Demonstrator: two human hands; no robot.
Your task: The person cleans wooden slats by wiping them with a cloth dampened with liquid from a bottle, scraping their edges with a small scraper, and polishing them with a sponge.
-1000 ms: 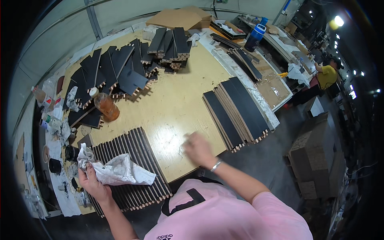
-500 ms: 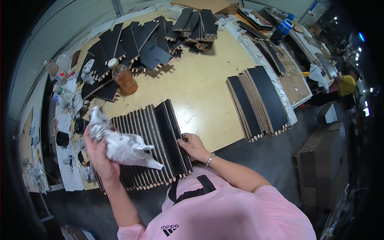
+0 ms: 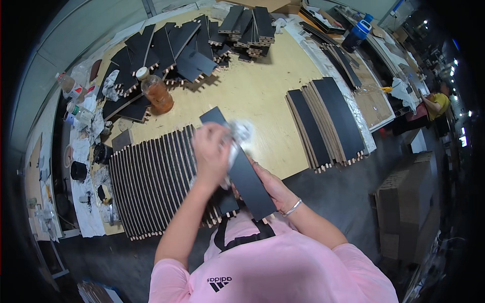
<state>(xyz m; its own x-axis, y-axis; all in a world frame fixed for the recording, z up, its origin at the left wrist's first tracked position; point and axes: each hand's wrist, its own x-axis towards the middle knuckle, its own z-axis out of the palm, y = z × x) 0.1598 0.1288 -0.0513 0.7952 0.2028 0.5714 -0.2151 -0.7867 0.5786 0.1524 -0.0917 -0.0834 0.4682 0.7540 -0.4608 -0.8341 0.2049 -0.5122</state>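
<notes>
A black wooden panel (image 3: 250, 184) with pegs along its lower end lies tilted in front of me, its broad dark face up. My right hand (image 3: 270, 184) grips its right edge from beneath. Over the panel's upper part, my left hand (image 3: 211, 151) presses a crumpled white cloth (image 3: 241, 132) against the surface; both are smeared by motion. Left of the panel, a row of black panels (image 3: 151, 182) stands on edge, packed side by side, pegs toward me. Part of that row is hidden by my left forearm.
At the back lies a heap of pegged black panels (image 3: 189, 60), with a bottle of amber liquid (image 3: 158, 95) before it. Another stack (image 3: 328, 123) sits at the table's right. Cardboard boxes (image 3: 406, 202) stand on the floor; a person (image 3: 435, 105) is far right.
My right hand has lifted a panel off the row's right end and turned its face up. My left hand has brought the cloth rightward onto it.
</notes>
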